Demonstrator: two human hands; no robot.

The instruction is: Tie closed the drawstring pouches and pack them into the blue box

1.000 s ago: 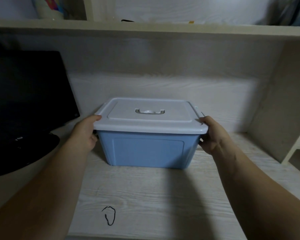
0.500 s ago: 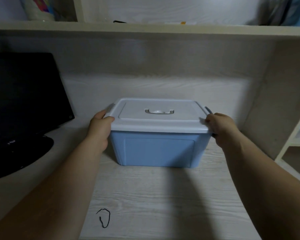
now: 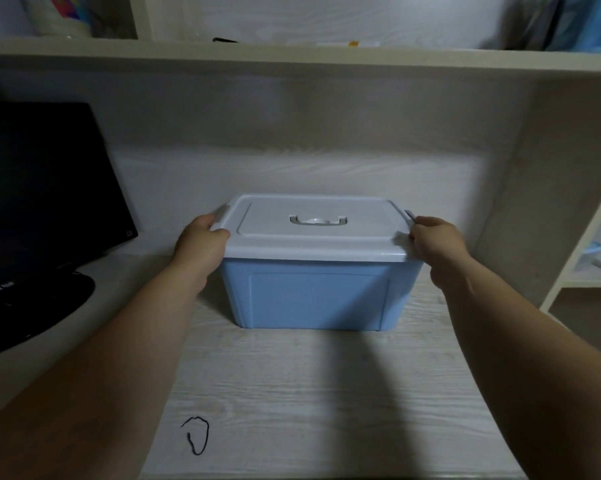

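The inside of the blue box [image 3: 312, 299] is hidden by its pale lid [image 3: 312, 244], which is seated flat on the rim, so nothing of the contents can be made out. The fingertips of both hands are concealed behind the ends of the lid. The grey latches there are only partly seen: the left latch [image 3: 221, 213] shows just above the knuckles, the right latch [image 3: 409, 215] only as a thin strip. The items on the upper shelf [image 3: 292, 57] are cut off by the top edge and blurred; a colourful printed object at far left and blue fabric at far right cannot be identified. The black monitor [image 3: 39, 188] is cropped by the left edge, and its stand is lost in shadow.

The box is set upright towards the back of the light wood-grain desk [image 3: 309, 393], between the two forearms. Its left end is gripped by the left hand [image 3: 198, 249], with the thumb laid on the top corner of the lid and the fingers curled round the edge. Its right end is held by the right hand [image 3: 437, 247], with the fingers curled over the lid's rim beside the latch. A recessed handle [image 3: 318, 220] is seen in the middle of the lid, untouched. A small loop of black cord [image 3: 195, 439] lies near the desk's front edge, well apart from the box.
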